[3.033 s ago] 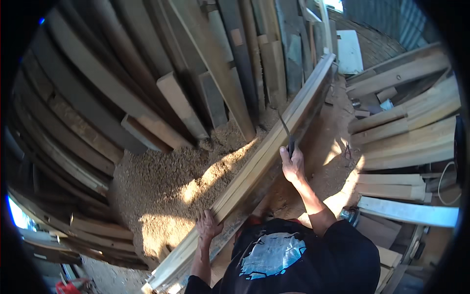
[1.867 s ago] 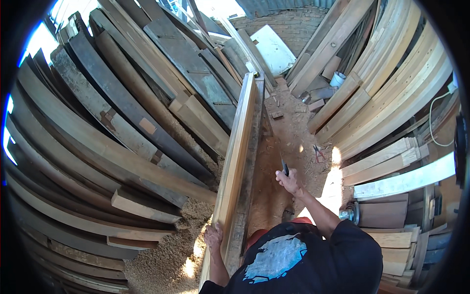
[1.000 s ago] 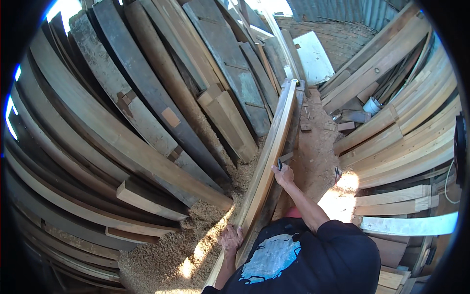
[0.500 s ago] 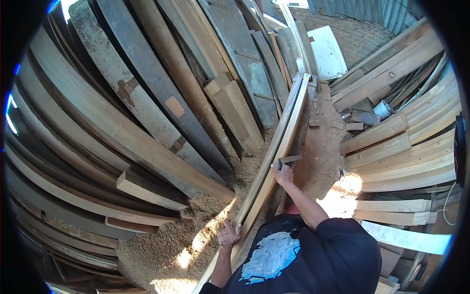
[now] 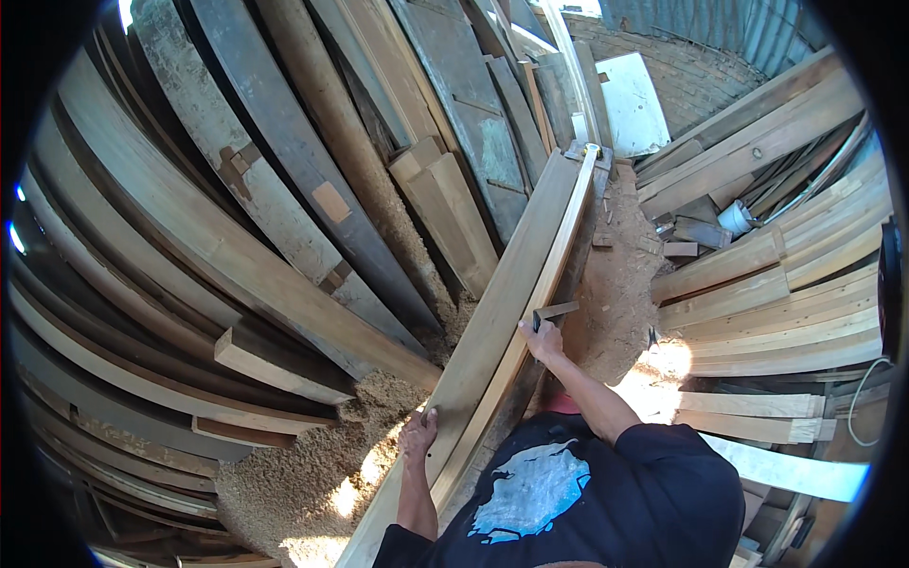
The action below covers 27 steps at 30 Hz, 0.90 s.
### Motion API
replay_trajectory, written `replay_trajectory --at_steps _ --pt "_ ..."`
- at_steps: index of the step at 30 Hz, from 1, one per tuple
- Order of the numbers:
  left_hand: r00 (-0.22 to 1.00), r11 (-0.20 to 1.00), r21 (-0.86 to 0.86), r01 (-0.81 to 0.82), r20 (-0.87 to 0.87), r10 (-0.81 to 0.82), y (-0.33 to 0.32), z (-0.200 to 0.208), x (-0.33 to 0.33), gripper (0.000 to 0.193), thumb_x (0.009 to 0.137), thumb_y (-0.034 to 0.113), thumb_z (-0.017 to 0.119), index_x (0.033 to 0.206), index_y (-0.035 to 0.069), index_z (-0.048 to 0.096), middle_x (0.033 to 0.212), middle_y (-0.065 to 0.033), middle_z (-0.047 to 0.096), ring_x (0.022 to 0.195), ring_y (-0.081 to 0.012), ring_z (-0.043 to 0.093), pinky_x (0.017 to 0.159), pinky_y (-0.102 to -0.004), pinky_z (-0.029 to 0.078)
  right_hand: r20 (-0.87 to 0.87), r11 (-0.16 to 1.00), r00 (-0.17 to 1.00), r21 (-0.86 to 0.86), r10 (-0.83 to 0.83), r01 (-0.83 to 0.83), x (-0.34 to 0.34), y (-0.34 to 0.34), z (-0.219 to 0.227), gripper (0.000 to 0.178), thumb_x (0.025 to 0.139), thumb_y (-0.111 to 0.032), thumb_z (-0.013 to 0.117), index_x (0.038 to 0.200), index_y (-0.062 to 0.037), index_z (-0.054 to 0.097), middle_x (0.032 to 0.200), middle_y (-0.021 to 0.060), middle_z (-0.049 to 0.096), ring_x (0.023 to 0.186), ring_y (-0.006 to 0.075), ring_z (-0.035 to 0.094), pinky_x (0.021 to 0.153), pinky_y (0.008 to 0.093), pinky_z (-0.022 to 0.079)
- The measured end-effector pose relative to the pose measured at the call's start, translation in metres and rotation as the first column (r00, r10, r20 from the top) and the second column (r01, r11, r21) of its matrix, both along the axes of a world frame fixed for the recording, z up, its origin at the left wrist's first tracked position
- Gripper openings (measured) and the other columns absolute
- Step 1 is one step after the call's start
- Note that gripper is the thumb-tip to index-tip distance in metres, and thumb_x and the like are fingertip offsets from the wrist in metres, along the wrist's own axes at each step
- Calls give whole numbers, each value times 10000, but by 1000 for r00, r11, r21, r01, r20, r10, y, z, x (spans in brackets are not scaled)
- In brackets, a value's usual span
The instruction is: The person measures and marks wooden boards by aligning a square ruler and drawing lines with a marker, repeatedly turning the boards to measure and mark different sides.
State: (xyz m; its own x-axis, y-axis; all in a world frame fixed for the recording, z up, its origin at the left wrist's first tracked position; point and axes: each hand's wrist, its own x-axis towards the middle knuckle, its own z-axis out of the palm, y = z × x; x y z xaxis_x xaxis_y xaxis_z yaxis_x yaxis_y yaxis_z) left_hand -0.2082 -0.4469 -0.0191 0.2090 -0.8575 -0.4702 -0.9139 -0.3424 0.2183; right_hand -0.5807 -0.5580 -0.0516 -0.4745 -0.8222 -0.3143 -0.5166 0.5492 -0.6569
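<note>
A long, wide wooden board point(image 5: 502, 293) slants across the middle with its broad face showing. My left hand point(image 5: 417, 436) is closed on this board's left edge, toward the near end. Along the board's right side runs a narrower, paler wooden strip point(image 5: 559, 267). My right hand point(image 5: 543, 343) rests by that strip, fingers wrapped round the dark handle of a try square point(image 5: 557, 310). The square's metal blade sticks out to the right, away from the strip.
Many planks point(image 5: 237, 246) lean closely packed along the left. Sawdust and shavings point(image 5: 294, 492) cover the ground. Stacked timber point(image 5: 786, 322) lies on the right, with a white bucket point(image 5: 737, 218) near it. A white panel point(image 5: 634, 104) stands at the back.
The wide board has tipped over to the left, so its broad face shows instead of a narrow edge. My left hand has moved left with it. My right hand keeps the square.
</note>
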Motion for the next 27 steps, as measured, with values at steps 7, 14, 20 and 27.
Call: replay_trajectory --at_steps 7,14,20,27 --pt "997 994 110 7 -72 1 -13 -30 9 665 979 712 456 1294 168 674 1185 -232 732 1176 -438 670 1030 -537 496 3 996 1000 83 28 -28 0 1 25 754 899 -648 653 1056 86 725 1075 348 713 1085 479 695 968 527 539" --pt "994 971 238 -9 -108 35 -2 -38 -4 745 981 751 395 1419 200 641 1381 -180 666 1313 -406 601 1128 -485 444 23 993 1000 119 9 -12 -10 2 14 754 880 -672 664 967 74 733 1030 345 720 1037 477 712 919 527 558" --pt "988 956 290 45 -156 1 -2 -12 -23 718 986 723 416 1439 203 618 1374 -204 664 1321 -405 593 1141 -511 425 13 987 991 94 -131 129 -26 17 4 760 857 -672 699 883 88 718 946 324 728 954 440 737 848 522 558" --pt "976 987 157 -28 -209 61 24 -57 -20 751 971 733 454 1425 154 604 1365 -217 659 1290 -441 603 1133 -534 415 -46 987 989 66 -144 147 -26 18 7 802 828 -691 722 782 110 706 856 311 731 879 417 753 798 510 566"
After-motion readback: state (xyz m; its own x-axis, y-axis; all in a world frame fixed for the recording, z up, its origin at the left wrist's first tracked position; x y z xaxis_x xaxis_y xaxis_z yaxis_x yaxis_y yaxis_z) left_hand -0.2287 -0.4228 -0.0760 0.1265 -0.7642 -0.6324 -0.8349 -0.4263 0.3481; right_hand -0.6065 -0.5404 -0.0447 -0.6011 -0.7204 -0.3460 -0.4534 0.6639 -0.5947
